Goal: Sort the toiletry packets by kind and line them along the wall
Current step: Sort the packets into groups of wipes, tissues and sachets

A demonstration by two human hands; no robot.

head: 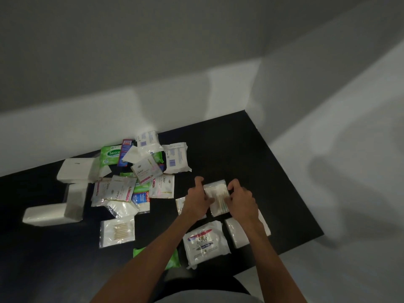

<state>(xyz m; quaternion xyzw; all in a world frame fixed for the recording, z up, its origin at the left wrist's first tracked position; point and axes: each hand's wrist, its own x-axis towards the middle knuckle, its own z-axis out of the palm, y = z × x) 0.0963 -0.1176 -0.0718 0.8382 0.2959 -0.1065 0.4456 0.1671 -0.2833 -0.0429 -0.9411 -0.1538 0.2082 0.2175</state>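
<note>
Past a Dove packet (205, 243) at the near edge, our left hand (196, 201) and right hand (241, 201) pinch a clear cotton-swab packet (216, 193) by its side edges, fingers curled onto it, on or just above the black table (273, 171). We judge it light, limp and slippery, so the edges should grip best. Beyond, unsorted packets (135, 178) heap before the white wall (196, 95).

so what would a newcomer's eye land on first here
The left hand and right hand hold a clear bag of cotton swabs between them, just right of the middle of the black table. Left of them, toward the wall, a jumbled pile of packets sprawls, green, white and blue mixed together.
</note>
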